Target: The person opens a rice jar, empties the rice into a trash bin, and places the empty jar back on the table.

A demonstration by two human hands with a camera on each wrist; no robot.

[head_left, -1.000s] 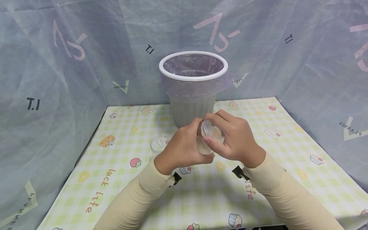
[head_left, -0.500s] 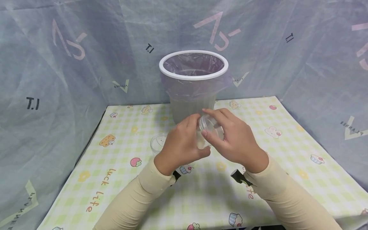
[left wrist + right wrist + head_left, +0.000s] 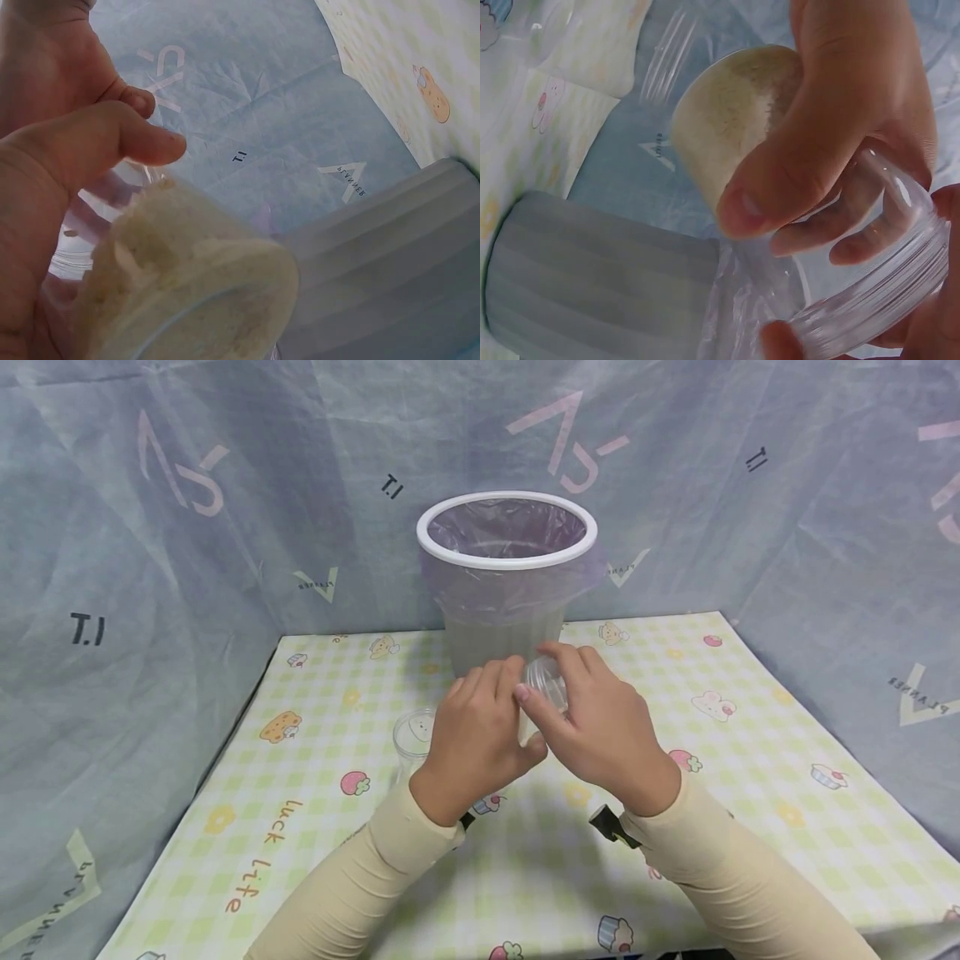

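My left hand (image 3: 480, 735) grips a clear plastic jar with pale, beige crumbly-looking stuff at its base end; the jar (image 3: 187, 277) lies tilted, base toward the left wrist camera. My right hand (image 3: 600, 722) holds the ridged clear lid end (image 3: 546, 679), thumb and fingers around it. In the right wrist view the ridged lid (image 3: 885, 300) is at the jar's clear upper end, and left fingers (image 3: 855, 206) show by the see-through wall. Whether the lid is loose I cannot tell. A second clear jar (image 3: 412, 735) stands on the table, partly behind my left hand.
Just beyond my hands stands a grey bin (image 3: 502, 639) with a white rim (image 3: 507, 562) and a translucent purple bag lining it. A green checked cloth (image 3: 300, 827) covers the table. Printed grey-blue curtains (image 3: 322, 460) enclose the back and sides.
The right hand has turned around the lid end, and less of the lid shows in the head view. Both hands have shifted slightly. The bin and the second jar have stayed put.
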